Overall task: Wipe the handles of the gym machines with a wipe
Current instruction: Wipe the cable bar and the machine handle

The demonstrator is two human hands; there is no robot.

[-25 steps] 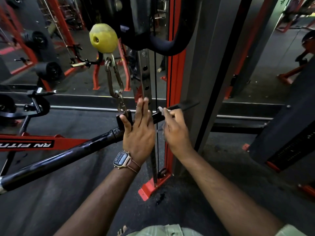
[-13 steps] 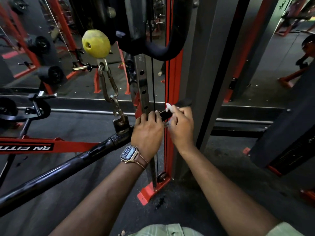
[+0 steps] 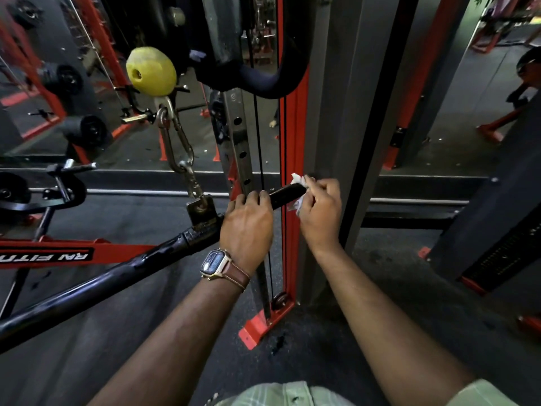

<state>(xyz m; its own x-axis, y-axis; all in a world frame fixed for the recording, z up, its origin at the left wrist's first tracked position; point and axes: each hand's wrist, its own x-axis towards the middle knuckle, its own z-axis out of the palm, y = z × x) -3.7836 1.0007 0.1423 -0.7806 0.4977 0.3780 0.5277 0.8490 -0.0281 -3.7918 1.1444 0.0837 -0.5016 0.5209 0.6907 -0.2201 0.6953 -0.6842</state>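
1. Here, in the head view, a long black bar [image 3: 96, 291] hangs from a chain and carabiner [image 3: 178, 148] under a yellow stopper ball [image 3: 150, 71], slanting up from the lower left to the red and grey machine upright [image 3: 295, 136].
2. The left hand [image 3: 247, 222], with a wristwatch [image 3: 218, 263] on its wrist, curls its fingers over the bar just right of the chain bracket, probably to stop the hanging bar from swinging while it is cleaned.
3. The right hand [image 3: 320, 210] pinches a crumpled white wipe [image 3: 297, 180] around the bar's right end grip [image 3: 285, 194], fingers bent close together; white tufts show above and below the grip.
4. The wipe sits at the grip's very tip, against the upright; the long left stretch of bar appears not yet wiped.
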